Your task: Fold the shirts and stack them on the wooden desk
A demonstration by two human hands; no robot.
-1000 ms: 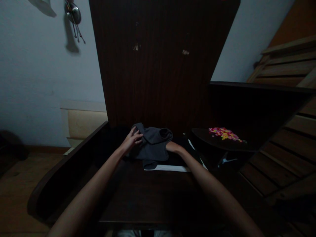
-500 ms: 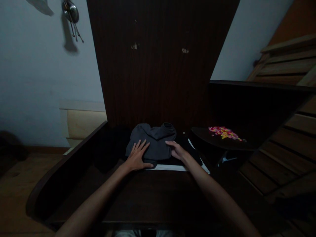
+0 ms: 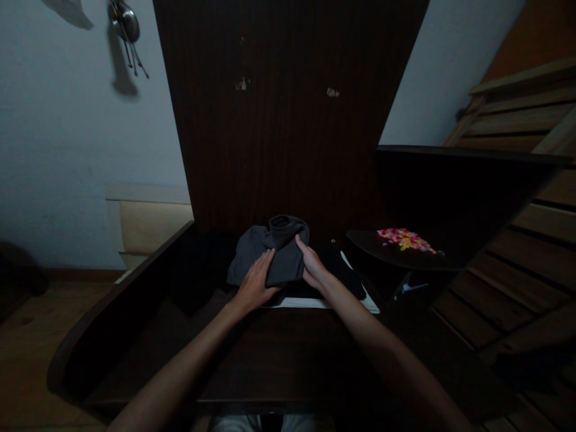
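A dark grey garment (image 3: 288,258), partly folded and with a round neck-like opening at its top, sits on the dark wooden surface. My left hand (image 3: 255,285) lies on its front with the fingers stretched out, resting on the cloth rather than gripping it. At the garment's right edge, my right hand (image 3: 312,264) has its thumb over the cloth and its other fingers behind, holding it. Black folded cloth (image 3: 344,273) lies beneath and to the right. A white cloth or sheet (image 3: 301,303) shows along the front under the stack.
A small dark shelf (image 3: 387,252) at the right carries a pile of pink and yellow bits (image 3: 407,240). Behind rises a tall dark wooden panel (image 3: 288,120). A curved wooden side wall (image 3: 121,300) bounds the left, and slatted wood (image 3: 531,252) stands far right.
The grey garment's right part has been lifted and drawn left, so its neck opening now stands nearer the middle. My left hand's fingers have come together, and my right hand has moved slightly left.
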